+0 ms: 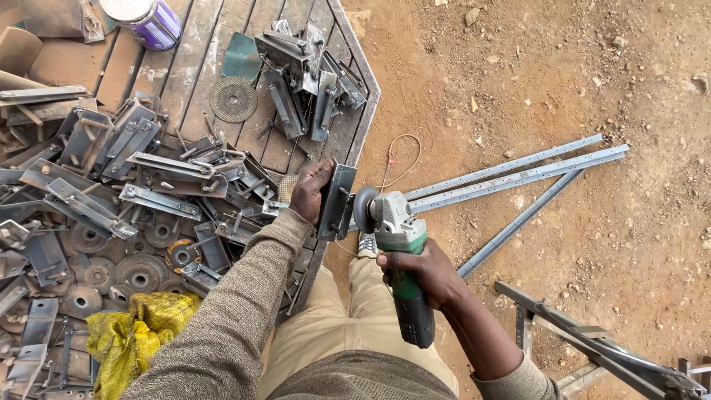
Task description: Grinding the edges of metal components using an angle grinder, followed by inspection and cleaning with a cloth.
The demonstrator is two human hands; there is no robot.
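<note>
Left hand (309, 191) fingers clamped around steel bracket (337, 201) at table edge (368, 111); right hand (422, 270) wrapped round angle grinder (400, 252). Looks stiff, heavy-ish, sharp-edged; best gripped mid-plate.

A single head-worn camera looks almost straight down from above the person's own chest, close over both forearms. The weathered wooden plank desk (185, 59), strewn with grey steel brackets, fills the frame from 8 to 12 o'clock. Bare reddish dirt ground (563, 81) takes 1 to 5 o'clock. The person's beige trousers (326, 326) sit at 6 o'clock.
</note>
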